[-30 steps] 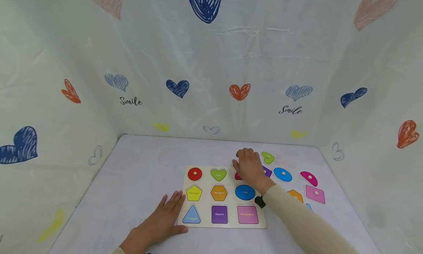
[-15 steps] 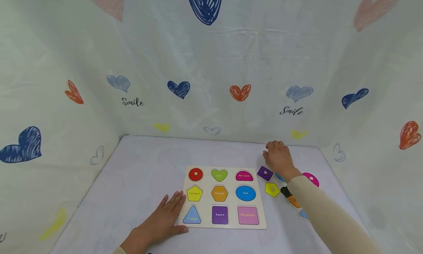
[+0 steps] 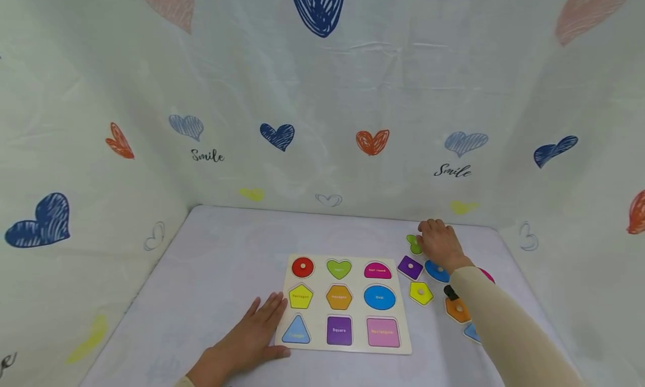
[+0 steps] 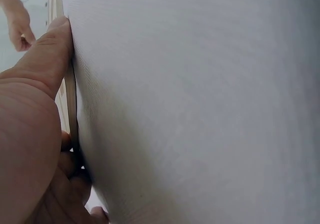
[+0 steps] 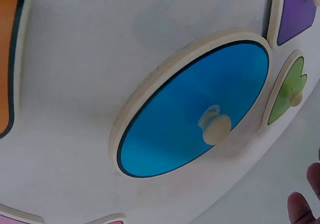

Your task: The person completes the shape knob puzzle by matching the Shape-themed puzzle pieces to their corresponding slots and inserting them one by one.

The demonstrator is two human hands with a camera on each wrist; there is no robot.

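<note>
In the head view, my left hand [image 3: 254,331] rests flat at the left edge of a wooden shape puzzle board [image 3: 358,346], fingers straight. The left wrist view has its thumb [image 4: 47,52] against the board's edge. My right hand [image 3: 439,244] hovers beside the green heart piece [image 3: 414,243], which lies behind the board's far right corner. In the right wrist view, fingertips [image 5: 299,209] are apart from the heart piece [image 5: 287,94] and hold nothing. The blue oval piece [image 5: 200,104], with its wooden knob, lies below this hand. A red round piece [image 3: 302,267] sits in the board's top left recess.
Right of the board lie a purple square piece [image 3: 410,268], a yellow pentagon piece [image 3: 421,293], an orange hexagon piece [image 3: 457,309] and a blue triangle piece [image 3: 471,333]. My right sleeve [image 3: 509,325] partly covers the pieces there. A heart-print cloth [image 3: 322,96] closes off the table's back and sides.
My right hand has moved from above the board to the right, over the loose pieces, uncovering the half round recess and the yellow pentagon piece. My left hand has stayed on the board's edge.
</note>
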